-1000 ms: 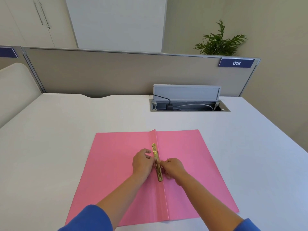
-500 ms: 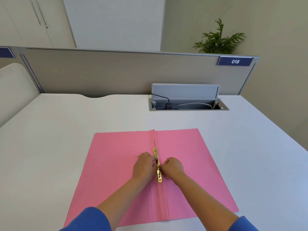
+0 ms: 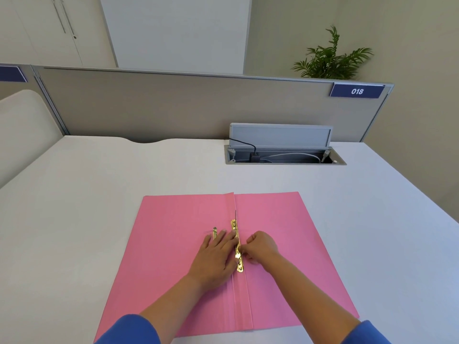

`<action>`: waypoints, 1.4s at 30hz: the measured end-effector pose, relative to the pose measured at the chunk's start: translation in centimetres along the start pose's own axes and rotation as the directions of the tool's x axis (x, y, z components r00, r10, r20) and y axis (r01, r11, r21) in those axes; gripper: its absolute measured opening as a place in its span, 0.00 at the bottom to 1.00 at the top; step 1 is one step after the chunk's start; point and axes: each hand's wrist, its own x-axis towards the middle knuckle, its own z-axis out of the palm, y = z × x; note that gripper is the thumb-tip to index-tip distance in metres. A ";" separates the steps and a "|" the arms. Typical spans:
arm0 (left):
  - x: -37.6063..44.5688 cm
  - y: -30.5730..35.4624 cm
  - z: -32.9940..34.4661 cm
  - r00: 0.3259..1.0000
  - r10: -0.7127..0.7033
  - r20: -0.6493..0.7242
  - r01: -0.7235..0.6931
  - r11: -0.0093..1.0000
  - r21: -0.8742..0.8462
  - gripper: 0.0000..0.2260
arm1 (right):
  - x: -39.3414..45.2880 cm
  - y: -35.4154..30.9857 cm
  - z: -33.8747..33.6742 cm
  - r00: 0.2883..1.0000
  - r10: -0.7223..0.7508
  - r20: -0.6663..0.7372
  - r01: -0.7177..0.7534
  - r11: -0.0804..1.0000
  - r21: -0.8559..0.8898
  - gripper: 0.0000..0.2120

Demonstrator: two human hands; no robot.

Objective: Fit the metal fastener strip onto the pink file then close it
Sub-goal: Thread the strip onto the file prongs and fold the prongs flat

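left hand (image 3: 215, 256) lies flat, fingers spread, pinning the file (image 3: 173, 244) by its spine; right hand (image 3: 260, 247) pinches the strip (image 3: 238, 244) to seat it mid-file.

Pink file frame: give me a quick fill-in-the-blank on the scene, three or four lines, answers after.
1. The pink file lies ____ on the white desk.
2. The gold fastener strip runs along the file's ____.
3. The left hand rests ____ on the file's left half.
4. The right hand pinches at the strip from its ____ side.

Missing words: open; spine; flat; right
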 end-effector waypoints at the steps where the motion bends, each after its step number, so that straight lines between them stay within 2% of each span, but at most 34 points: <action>1: 0.1 0.0 0.0 1.000 -0.002 -0.003 0.002 1.000 0.004 0.24 | 0.1 0.0 -0.2 1.000 0.010 0.003 -0.011 0.995 0.098 0.12; 3: 0.2 -0.1 0.0 1.000 -0.002 -0.005 0.002 1.000 0.015 0.24 | 0.5 -0.1 -0.8 1.000 0.016 0.001 -0.016 0.959 0.282 0.08; 7: 0.1 -0.3 0.1 1.000 -0.001 -0.012 0.001 1.000 0.022 0.24 | 1.2 -0.6 -1.6 0.992 -0.125 0.029 0.110 0.943 0.315 0.14; 10: 0.1 -0.3 0.2 1.000 0.000 -0.020 0.001 0.999 0.032 0.25 | 1.6 -1.6 -1.7 0.969 -0.242 0.058 0.218 0.938 0.271 0.17; 13: 0.2 -0.2 0.3 1.000 0.000 -0.017 0.001 0.999 0.048 0.25 | 2.3 -2.7 -1.6 0.951 -0.301 0.075 0.280 0.937 0.210 0.14; 16: 0.1 -0.2 0.4 1.000 -0.004 -0.014 0.005 0.999 0.035 0.25 | 3.1 -3.1 -1.3 0.951 -0.303 0.056 0.296 0.948 0.116 0.10; 20: 0.2 -0.2 0.3 1.000 0.001 -0.005 -0.001 1.000 0.032 0.25 | 3.9 -2.8 -1.1 0.958 -0.288 -0.010 0.288 0.958 0.002 0.09; 31: 0.3 -0.2 0.2 1.000 -0.009 0.003 0.009 1.000 -0.001 0.25 | 5.9 -2.6 -0.6 0.964 -0.253 -0.081 0.241 0.961 -0.135 0.08; 37: 0.3 -0.3 0.2 1.000 -0.008 0.022 0.008 1.000 0.002 0.25 | 5.8 -2.7 -0.6 0.955 -0.286 -0.073 0.272 0.948 -0.163 0.07; 42: 0.3 -0.3 0.0 0.999 -0.010 0.036 0.010 1.000 -0.006 0.24 | 5.6 -3.9 -1.3 0.922 -0.387 0.023 0.373 0.867 -0.330 0.07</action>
